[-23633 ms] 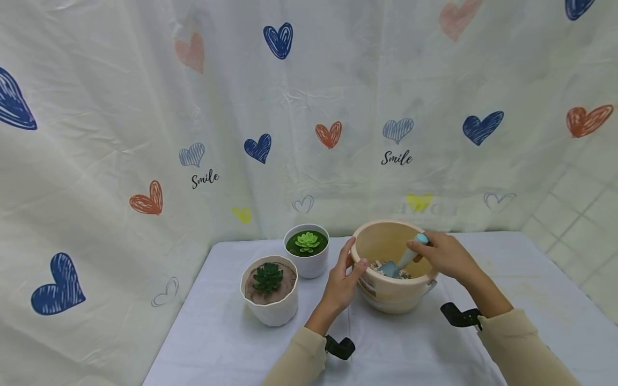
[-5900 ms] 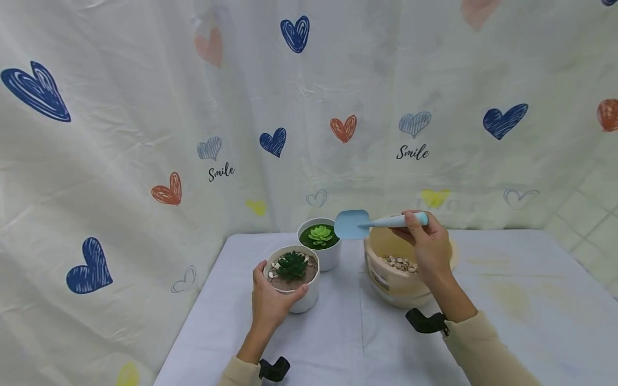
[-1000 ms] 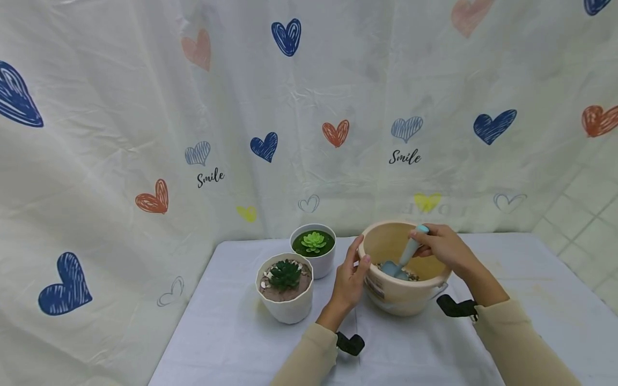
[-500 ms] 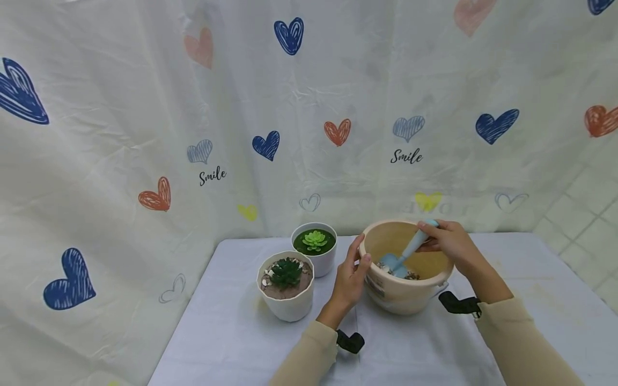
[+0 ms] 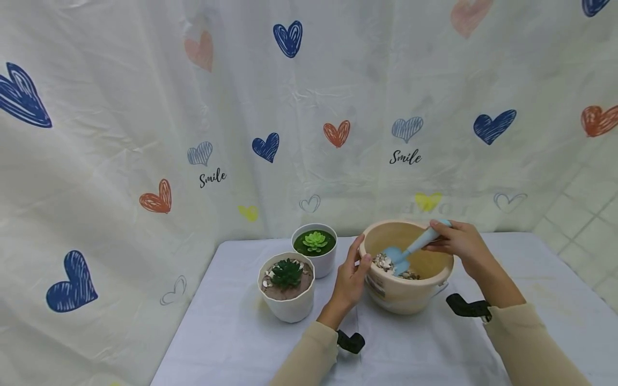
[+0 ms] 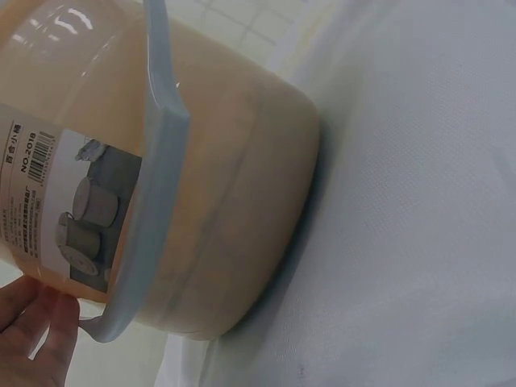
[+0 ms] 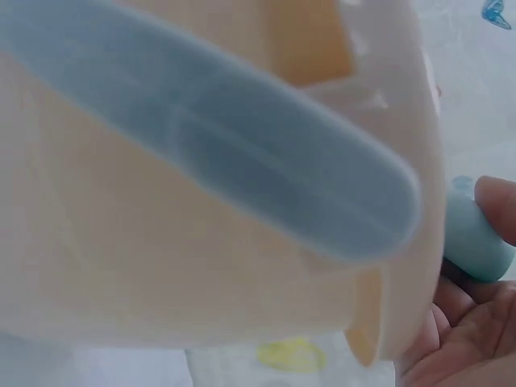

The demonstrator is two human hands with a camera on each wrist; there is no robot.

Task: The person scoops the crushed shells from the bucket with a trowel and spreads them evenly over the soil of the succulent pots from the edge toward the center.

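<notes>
A cream bucket [image 5: 405, 297] stands on the table, leaning toward the left. My left hand [image 5: 350, 284] holds its left rim, thumb in front and fingers farther back. In the left wrist view the fingertips [image 6: 60, 318] touch the bucket below its label [image 6: 72, 201]. With my right hand [image 5: 463, 244] I grip the handle of a light-blue toy shovel [image 5: 420, 240]. The shovel slants into the bucket, its blade among small pale pebbles [image 5: 383, 261]. In the right wrist view the shovel's handle end [image 7: 476, 238] shows between thumb and fingers, past the bucket's rim.
Left of the bucket is a white pot [image 5: 289, 308] with a dark green succulent [image 5: 286, 273] and white pebbles on its brown surface. Behind it stands another white pot [image 5: 322, 262] with a light green succulent [image 5: 315, 241]. A grey-blue carrying handle [image 6: 157, 161] hangs against the bucket.
White pebbles have appeared in the front pot since the oldest frame. My left hand has gone from that pot back to the bucket. Lately the shovel's handle has tipped right, pebbles gathering at its blade.
</notes>
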